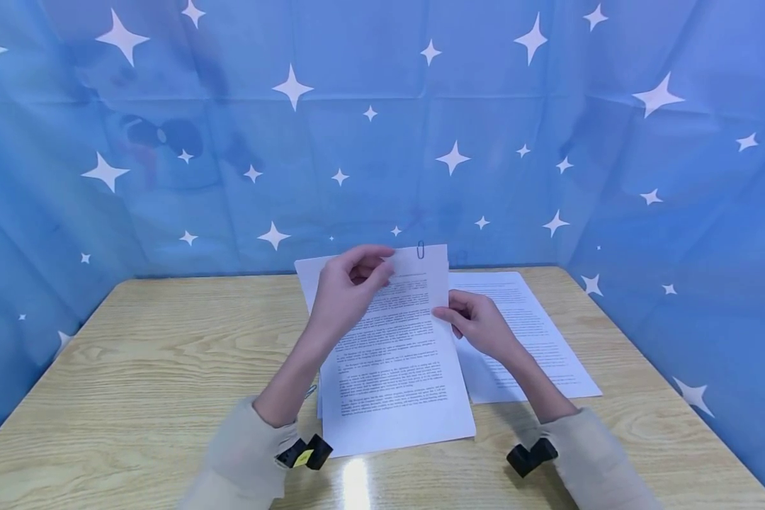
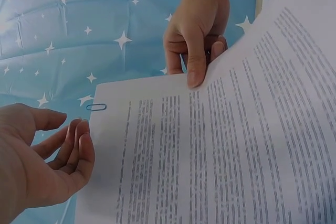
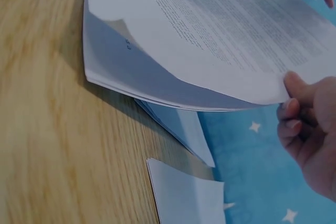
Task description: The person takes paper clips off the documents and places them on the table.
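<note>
A sheaf of printed sheets (image 1: 389, 382) is raised off the table, its upper end tilted up. A blue paper clip (image 1: 421, 249) sits on its top edge near the right corner, partly sticking out. My right hand (image 1: 478, 322) pinches the right edge of the sheaf, thumb on the printed face. At the top edge, left of the clip, is my left hand (image 1: 350, 283); in the left wrist view its fingers (image 2: 79, 153) are loosely bent beside the paper, apart from the clip (image 2: 96, 107). From the right wrist, the sheets (image 3: 252, 30) bow, with gaps between layers.
More printed sheets (image 1: 529, 340) lie flat on the wooden table (image 1: 166, 368) to the right. A second paper clip (image 1: 310, 390) shows by the sheaf's left edge. A blue star-patterned curtain (image 1: 370, 156) hangs close behind the table and along its sides.
</note>
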Demonstrator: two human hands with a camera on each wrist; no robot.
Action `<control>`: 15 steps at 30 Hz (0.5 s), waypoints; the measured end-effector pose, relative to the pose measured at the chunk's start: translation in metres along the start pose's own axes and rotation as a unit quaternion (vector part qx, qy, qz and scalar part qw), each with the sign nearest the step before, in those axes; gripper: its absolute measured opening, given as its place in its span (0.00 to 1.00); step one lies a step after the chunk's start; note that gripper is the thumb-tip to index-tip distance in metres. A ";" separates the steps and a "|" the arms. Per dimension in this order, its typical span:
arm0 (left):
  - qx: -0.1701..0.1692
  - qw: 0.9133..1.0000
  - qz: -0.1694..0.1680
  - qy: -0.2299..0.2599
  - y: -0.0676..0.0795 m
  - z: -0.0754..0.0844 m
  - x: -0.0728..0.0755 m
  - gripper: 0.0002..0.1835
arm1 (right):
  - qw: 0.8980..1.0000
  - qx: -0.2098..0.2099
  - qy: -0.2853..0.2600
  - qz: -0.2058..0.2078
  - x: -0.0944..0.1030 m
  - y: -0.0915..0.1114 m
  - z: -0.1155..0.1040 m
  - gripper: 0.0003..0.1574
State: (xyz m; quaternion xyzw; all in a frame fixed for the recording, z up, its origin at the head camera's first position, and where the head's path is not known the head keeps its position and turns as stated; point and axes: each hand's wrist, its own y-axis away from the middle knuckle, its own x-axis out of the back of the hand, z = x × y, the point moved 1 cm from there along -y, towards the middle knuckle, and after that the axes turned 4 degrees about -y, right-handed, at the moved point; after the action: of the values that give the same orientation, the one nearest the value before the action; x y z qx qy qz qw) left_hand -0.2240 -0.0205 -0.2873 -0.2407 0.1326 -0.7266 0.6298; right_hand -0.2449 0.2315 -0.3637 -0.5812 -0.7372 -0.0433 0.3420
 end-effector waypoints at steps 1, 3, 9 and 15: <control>-0.001 1.000 0.000 0.001 -0.001 0.001 -0.002 0.13 | 1.000 0.004 0.001 0.000 0.000 0.000 0.000 0.06; -0.003 1.000 0.000 0.006 -0.002 0.002 -0.006 0.13 | 1.000 0.014 0.004 0.000 -0.001 0.000 0.000 0.06; -0.011 1.000 -0.003 0.009 -0.006 0.003 -0.016 0.13 | 1.000 0.019 0.005 -0.002 -0.002 -0.001 -0.003 0.07; -0.028 0.999 -0.016 0.002 -0.007 0.002 -0.020 0.15 | 1.000 0.002 0.006 -0.005 -0.002 0.000 -0.004 0.09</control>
State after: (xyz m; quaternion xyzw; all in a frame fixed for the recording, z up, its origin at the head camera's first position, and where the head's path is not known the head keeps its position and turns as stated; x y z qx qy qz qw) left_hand -0.2272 0.0005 -0.2859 -0.2593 0.1501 -0.7331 0.6106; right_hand -0.2426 0.2277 -0.3616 -0.5765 -0.7381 -0.0469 0.3473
